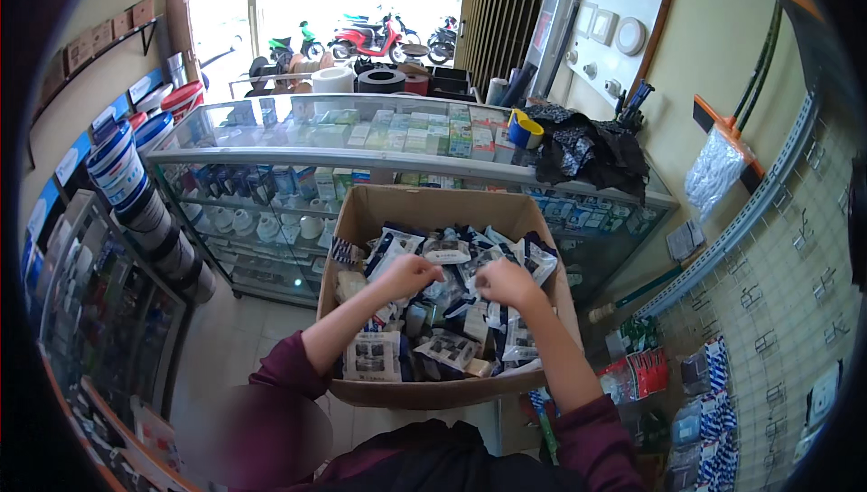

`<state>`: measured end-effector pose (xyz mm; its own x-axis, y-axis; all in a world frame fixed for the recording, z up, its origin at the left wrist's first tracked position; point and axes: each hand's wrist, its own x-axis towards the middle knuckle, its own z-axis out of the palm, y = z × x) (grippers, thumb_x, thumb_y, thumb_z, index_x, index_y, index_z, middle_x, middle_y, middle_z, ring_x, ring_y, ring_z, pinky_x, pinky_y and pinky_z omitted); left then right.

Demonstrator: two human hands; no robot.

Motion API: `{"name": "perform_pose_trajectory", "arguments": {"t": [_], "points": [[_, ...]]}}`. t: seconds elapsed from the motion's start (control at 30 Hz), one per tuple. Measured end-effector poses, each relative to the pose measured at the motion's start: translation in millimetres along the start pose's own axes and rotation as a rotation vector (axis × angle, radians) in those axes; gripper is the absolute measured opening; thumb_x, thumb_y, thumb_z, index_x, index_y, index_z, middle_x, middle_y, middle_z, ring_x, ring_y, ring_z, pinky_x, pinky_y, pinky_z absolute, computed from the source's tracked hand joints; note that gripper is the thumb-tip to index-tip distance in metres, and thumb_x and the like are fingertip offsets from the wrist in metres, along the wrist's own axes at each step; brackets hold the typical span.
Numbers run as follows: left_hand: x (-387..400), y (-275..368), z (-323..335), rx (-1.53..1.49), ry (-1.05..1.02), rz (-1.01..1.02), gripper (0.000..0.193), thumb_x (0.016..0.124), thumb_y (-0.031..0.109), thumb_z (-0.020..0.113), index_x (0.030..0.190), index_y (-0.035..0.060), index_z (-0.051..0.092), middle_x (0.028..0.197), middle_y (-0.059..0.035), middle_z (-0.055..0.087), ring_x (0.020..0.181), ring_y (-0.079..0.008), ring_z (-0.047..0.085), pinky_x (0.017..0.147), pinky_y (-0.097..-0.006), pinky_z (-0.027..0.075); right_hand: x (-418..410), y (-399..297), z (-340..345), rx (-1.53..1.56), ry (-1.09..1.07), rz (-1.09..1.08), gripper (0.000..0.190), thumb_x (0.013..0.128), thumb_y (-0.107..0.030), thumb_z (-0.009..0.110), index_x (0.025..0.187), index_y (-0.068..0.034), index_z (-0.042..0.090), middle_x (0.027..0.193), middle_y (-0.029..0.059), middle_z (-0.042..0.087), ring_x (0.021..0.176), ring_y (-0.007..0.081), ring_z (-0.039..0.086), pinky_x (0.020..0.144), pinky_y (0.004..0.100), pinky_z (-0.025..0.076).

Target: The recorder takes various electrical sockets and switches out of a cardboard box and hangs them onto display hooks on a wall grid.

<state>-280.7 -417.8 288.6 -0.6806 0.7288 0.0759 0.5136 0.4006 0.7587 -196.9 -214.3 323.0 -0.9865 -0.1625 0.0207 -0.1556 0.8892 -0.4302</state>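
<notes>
A large open cardboard box (433, 394) stands before me, filled with small plastic packets. Over its middle my left hand (414, 275) has its fingers curled inward. Facing it from the other side, my right hand (506, 283) is bent, fingers turned down toward the pile. A clear packet (443, 292) lies just below the gap between them; whether either hand pinches it is hard to make out. A white-fronted packet (447, 251) shows behind the hands. Nearer me are a flat packet with dark pieces (372, 356) and another tilted packet (448, 350).
Behind the box runs a glass display counter (325, 146) with boxed goods inside. A yellow-and-blue tape roll (525, 129) and black plastic (589, 146) lie on top. Stacked pails (118, 160) are at left. At right, a wire grid (765, 329) carries hooks and hanging packets (698, 417).
</notes>
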Motion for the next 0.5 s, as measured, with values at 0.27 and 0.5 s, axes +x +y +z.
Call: {"name": "perform_pose_trajectory", "arguments": {"t": [0.27, 0.5], "points": [[0, -60, 81, 0.047, -0.263, 0.096, 0.033, 0.078, 0.032, 0.056, 0.093, 0.0037, 0.062, 0.084, -0.0191, 0.061, 0.078, -0.034, 0.058, 0.07, -0.0389, 0.045, 6, 37, 81, -0.581, -0.225, 0.176, 0.019, 0.064, -0.022, 0.064, 0.078, -0.009, 0.067, 0.085, 0.0085, 0.063, 0.092, 0.0267, 0.055, 0.075, 0.0402, 0.045], [-2, -41, 76, 0.143, -0.285, 0.009, 0.049, 0.077, 0.033, 0.056, 0.114, 0.0015, 0.047, 0.097, -0.0214, 0.058, 0.092, -0.0361, 0.055, 0.078, -0.0413, 0.043, -4, 51, 112, -0.76, 0.028, 0.103, 0.018, 0.066, -0.016, 0.06, 0.082, -0.01, 0.066, 0.087, 0.0064, 0.062, 0.102, 0.0238, 0.042, 0.084, 0.0399, 0.03]]}}
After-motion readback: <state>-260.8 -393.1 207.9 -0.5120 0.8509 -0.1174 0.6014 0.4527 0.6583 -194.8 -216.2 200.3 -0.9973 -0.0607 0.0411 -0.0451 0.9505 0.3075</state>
